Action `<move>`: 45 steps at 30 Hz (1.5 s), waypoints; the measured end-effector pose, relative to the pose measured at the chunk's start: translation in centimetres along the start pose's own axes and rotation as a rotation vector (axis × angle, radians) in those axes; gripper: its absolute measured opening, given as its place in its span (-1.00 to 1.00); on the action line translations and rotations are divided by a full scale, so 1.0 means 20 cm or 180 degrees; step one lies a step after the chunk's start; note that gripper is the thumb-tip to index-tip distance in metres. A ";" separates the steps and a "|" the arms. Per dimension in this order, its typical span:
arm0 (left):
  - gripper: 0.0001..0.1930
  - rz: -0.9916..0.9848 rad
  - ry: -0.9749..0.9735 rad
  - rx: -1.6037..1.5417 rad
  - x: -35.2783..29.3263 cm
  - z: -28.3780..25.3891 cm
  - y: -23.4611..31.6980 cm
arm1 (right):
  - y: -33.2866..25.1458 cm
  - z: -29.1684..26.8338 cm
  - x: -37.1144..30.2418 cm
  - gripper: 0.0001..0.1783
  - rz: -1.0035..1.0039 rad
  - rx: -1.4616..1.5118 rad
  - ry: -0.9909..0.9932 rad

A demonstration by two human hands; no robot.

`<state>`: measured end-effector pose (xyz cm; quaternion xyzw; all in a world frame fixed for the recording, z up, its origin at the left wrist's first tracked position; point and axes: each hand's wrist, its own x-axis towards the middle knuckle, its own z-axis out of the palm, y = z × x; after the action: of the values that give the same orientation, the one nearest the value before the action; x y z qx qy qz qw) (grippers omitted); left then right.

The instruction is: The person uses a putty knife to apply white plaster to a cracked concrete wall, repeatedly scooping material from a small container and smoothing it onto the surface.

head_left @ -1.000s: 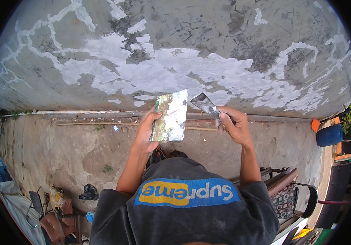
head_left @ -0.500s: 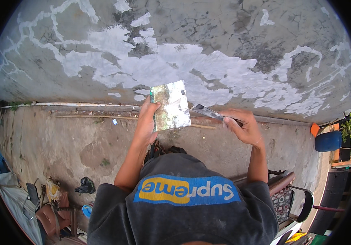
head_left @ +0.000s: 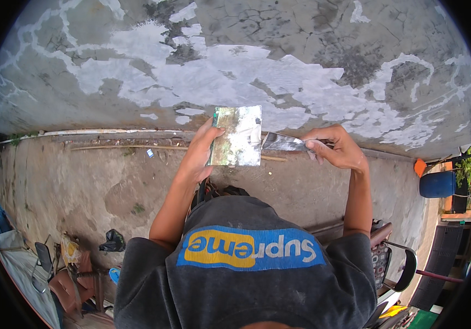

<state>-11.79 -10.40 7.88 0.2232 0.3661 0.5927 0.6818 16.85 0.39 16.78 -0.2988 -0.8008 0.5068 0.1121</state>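
My left hand (head_left: pixel 199 149) is closed on the left edge of a flat, shiny rectangular plate (head_left: pixel 238 140) with brownish smears, its thumb over the face. In my right hand (head_left: pixel 338 148) is a putty knife (head_left: pixel 286 142), gripped between thumb and fingers. The knife's broad metal blade points left, its end close by the plate's right edge; whether they touch I cannot tell. Both hands are in front of my chest. Beyond them rises a grey cracked wall (head_left: pixel 279 33) with white filler patches (head_left: pixel 208 77) spread over it.
A white pipe (head_left: pixel 82 132) and a thin wooden stick (head_left: pixel 131 147) lie along the wall's foot. At lower left are a black plastic bag (head_left: pixel 113 241) and a brown chair (head_left: pixel 73 282). To the right are a patterned chair (head_left: pixel 381 257) and a blue barrel (head_left: pixel 437 185).
The plate has shifted slightly right and stands straighter. My right hand has moved up and right, and the putty knife's blade has turned to lie more level.
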 end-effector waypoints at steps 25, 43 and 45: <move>-0.58 0.0044 0.0231 -0.0300 -0.01 -0.06 0.06 | 0.02 0.13 -0.12 -0.70 -0.0767 -0.1027 0.0716; -0.57 -0.0227 -0.0130 -0.0490 -0.06 -0.01 0.02 | 0.00 0.11 0.07 -0.70 0.0029 0.0188 -0.0013; -0.58 -0.0262 -0.0082 -0.0492 -0.06 0.00 0.02 | 0.01 0.11 0.09 -0.70 0.0035 0.0194 -0.0130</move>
<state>-12.06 -11.47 8.38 0.1623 0.3193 0.5877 0.7255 14.50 -0.14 15.31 -0.2892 -0.7855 0.5376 0.1020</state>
